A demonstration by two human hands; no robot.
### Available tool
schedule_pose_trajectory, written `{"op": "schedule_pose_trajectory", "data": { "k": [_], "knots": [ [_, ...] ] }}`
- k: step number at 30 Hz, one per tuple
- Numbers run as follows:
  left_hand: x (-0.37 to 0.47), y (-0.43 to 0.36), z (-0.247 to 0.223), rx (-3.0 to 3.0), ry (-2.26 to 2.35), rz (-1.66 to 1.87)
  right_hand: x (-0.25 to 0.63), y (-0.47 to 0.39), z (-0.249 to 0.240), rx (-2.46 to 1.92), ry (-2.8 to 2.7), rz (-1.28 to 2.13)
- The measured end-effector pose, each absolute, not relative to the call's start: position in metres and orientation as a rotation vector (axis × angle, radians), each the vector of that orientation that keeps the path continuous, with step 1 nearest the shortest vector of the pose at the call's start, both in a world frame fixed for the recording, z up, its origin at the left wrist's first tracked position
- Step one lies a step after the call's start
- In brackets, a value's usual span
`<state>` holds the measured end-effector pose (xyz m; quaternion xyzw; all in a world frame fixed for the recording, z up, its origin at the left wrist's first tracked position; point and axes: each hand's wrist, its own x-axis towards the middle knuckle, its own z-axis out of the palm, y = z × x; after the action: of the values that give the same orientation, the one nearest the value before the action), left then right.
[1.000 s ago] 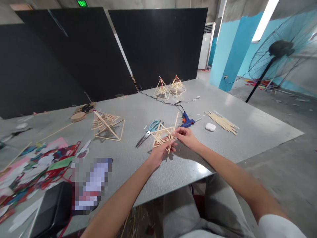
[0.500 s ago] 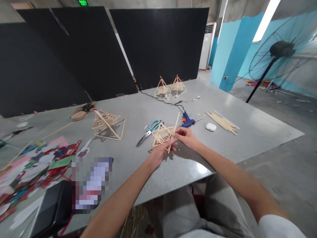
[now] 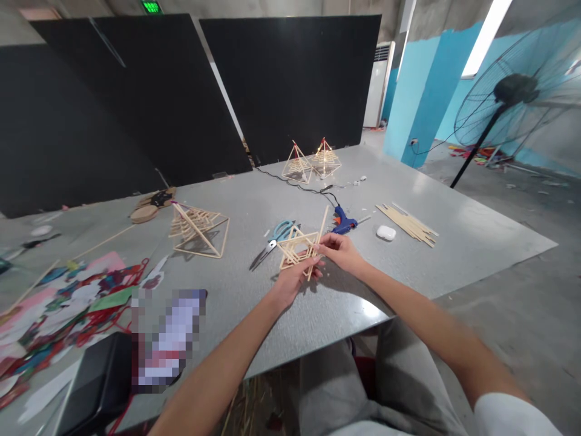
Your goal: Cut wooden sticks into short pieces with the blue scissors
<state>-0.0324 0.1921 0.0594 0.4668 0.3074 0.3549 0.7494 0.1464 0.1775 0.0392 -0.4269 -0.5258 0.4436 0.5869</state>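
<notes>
Just above the table, my left hand (image 3: 294,280) is closed around the lower side of a small frame of thin wooden sticks (image 3: 290,247). My right hand (image 3: 341,251) pinches a single wooden stick (image 3: 324,225) against the frame's right side; the stick leans upward past the fingers. Exactly where stick and frame touch is hidden by the fingertips. Scissors with blue handles (image 3: 284,230) lie right behind the frame, blades toward the left. A blue glue gun (image 3: 344,220) rests beyond my right hand, its cable running to the back.
A stick pyramid (image 3: 200,230) stands at left; two more (image 3: 297,163) stand at the back. Loose sticks (image 3: 406,224) and a white case (image 3: 385,232) lie at right. Scraps of coloured paper (image 3: 77,297), a pixelated object (image 3: 175,336) and a black box (image 3: 97,381) occupy the left.
Small lights now glow on the back right pyramid. My hands, the frame and the stick have barely moved.
</notes>
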Motion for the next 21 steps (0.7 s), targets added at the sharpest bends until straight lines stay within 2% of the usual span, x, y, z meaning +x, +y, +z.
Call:
{"op": "schedule_pose_trajectory", "data": {
  "k": [14, 21],
  "knots": [
    [-0.033, 0.193, 0.056, 0.959, 0.676, 0.783, 0.146, 0.176, 0.043, -1.044, -1.266, 0.999],
    [-0.041, 0.201, 0.066, 0.873, 0.664, 0.856, 0.149, 0.173, 0.041, -1.223, -1.316, 0.833]
  ]
}}
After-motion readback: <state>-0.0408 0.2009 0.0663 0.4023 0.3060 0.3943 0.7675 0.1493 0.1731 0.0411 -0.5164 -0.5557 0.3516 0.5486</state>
